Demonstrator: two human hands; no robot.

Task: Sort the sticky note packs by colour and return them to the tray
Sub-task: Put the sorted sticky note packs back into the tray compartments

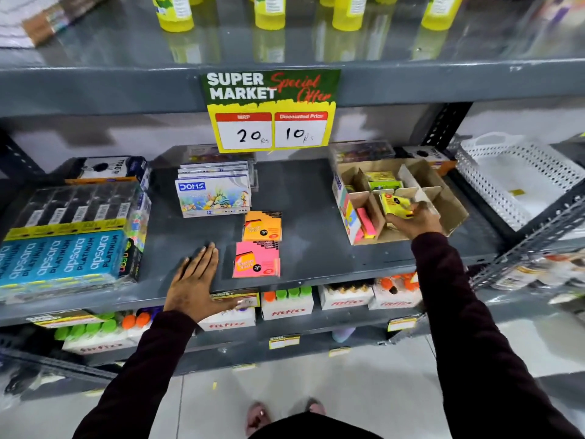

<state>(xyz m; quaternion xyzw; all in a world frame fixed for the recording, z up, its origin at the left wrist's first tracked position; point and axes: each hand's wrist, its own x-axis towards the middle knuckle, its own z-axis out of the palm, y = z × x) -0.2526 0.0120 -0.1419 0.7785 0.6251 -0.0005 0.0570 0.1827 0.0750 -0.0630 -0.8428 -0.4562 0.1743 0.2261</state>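
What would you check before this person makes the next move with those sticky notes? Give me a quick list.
1. Right hand grips the yellow pack: ok.
2. Yellow pack is over the cardboard tray: ok.
3. Compartment below it is free: cannot tell, the hand hides it.
4. Left hand is free, resting flat on the shelf edge: ok.
5. Orange pack and pink pack are back in the tray: not ok, both lie on the shelf.

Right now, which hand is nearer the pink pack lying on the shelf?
Left. The left hand rests flat just left of the pink pack; the right hand is over at the tray, holding a yellow pack.
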